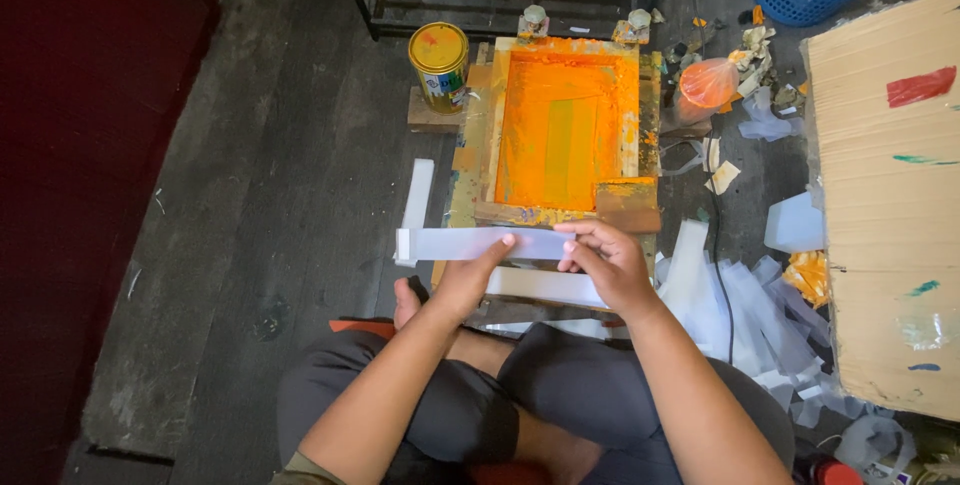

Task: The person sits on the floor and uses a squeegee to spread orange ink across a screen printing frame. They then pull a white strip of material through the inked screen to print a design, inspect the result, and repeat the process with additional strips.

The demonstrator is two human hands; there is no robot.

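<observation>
Dark workshop floor (250, 195): a pale strip (480, 242) held at the near edge of an orange-inked screen frame (560, 125).
Left hand (470, 280) fingers press flat on it; right hand (610, 260) fingers pinch its end. Wet ink likely smears it if lowered carelessly.

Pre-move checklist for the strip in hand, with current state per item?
1. Both hands on the strip: ok. Left hand presses it from below, right hand pinches its right end.
2. Strip flat and level: ok along the middle; its left end is folded.
3. Strip lined up with the near edge of the screen frame: cannot tell, the hands cover the edge.
4. Frame seated flat on its board: ok.
5. Paint can upright and apart from the hands: ok.
6. Cable kept away from the work: not ok, it runs through the scraps just right of the right hand.
</observation>
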